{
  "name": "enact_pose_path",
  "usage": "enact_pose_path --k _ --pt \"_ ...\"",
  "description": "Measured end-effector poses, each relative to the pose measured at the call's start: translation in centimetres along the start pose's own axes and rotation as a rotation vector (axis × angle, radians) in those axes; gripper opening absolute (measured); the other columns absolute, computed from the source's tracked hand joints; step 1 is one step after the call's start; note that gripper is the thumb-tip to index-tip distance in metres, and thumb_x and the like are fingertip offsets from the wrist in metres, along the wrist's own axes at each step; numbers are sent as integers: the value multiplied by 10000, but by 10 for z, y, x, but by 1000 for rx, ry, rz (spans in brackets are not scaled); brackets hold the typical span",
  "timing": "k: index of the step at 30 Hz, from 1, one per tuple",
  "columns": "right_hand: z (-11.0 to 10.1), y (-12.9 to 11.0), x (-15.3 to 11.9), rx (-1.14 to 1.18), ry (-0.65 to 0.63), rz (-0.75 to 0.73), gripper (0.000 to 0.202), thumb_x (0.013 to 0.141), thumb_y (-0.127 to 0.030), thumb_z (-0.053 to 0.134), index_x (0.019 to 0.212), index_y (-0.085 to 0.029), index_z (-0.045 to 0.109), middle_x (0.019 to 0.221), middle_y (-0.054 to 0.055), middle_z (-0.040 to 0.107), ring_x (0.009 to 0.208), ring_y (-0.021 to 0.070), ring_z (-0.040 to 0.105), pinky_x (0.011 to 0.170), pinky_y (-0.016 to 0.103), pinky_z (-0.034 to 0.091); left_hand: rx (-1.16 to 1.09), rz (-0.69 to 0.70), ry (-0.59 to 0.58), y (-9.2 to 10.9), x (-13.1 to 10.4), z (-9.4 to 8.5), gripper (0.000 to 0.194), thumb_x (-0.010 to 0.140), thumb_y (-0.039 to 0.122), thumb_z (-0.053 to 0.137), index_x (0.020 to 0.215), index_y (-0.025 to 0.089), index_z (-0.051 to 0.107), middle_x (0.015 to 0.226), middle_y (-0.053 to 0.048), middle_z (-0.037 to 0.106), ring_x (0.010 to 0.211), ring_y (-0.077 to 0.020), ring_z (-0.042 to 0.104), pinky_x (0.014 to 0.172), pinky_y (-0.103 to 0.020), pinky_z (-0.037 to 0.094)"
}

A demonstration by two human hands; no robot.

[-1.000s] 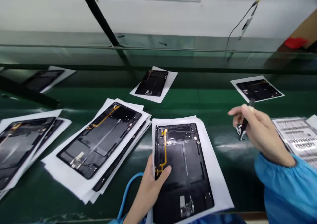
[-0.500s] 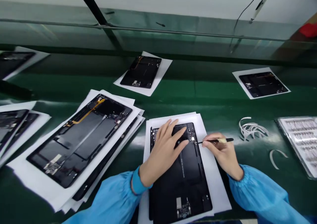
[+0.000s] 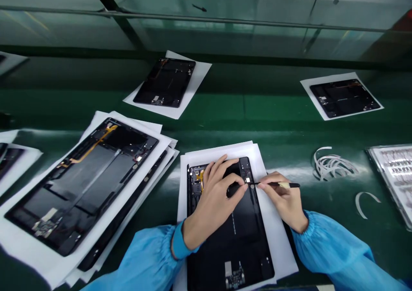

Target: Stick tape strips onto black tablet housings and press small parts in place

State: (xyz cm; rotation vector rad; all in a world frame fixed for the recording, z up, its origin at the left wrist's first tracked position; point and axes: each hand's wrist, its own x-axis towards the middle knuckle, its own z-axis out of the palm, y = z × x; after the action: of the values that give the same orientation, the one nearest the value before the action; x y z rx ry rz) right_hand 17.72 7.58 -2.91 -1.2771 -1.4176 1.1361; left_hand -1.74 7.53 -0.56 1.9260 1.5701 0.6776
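Under my hands a black tablet housing (image 3: pixel 238 235) lies on white paper sheets (image 3: pixel 283 256), its inner parts showing. My left hand (image 3: pixel 214 192) rests over its upper part, thumb and index finger pinched close to the tool's tip; whatever is between them is too small to make out. In my right hand (image 3: pixel 285 198) is a slim black pointed tool (image 3: pixel 292 185) with a pale band, held almost level from the right. Its tip reaches the housing's upper right edge, beside a small round silver part. An orange flex cable (image 3: pixel 201 177) shows partly behind my left fingers.
To the left is a stack of tablet housings (image 3: pixel 86 183) interleaved with paper. Two more housings lie farther back, one in the middle (image 3: pixel 165 83) and one at the right (image 3: pixel 346 95). White curled strips (image 3: pixel 333 166) and a clear tray of small parts (image 3: pixel 397 175) are at the right.
My left thumb and index finger have closed from spread to a pinch by the tool's tip. The right hand's tool has moved slightly inward. The whole view has shifted slightly.
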Motion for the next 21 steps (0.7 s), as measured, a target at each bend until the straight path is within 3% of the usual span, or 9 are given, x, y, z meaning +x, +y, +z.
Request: enact_pose_path --k 9,21 --pt "-1 -1 1 -19 10 -4 54 816 -232 699 764 -229 684 775 22 660 735 172 656 626 271 557 98 -14 12 -7 -7 8 98 899 219 558 813 235 602 1320 -42 527 1403 -294 294 1133 -568 208" --pt "-1 -1 0 -5 15 6 60 810 -207 709 764 -241 690 779 17 667 738 166 660 613 264 552 123 21 28 -4 -6 6 103 905 192 551 815 228 586 1296 -54 531 1390 -303 311 1113 -558 244"
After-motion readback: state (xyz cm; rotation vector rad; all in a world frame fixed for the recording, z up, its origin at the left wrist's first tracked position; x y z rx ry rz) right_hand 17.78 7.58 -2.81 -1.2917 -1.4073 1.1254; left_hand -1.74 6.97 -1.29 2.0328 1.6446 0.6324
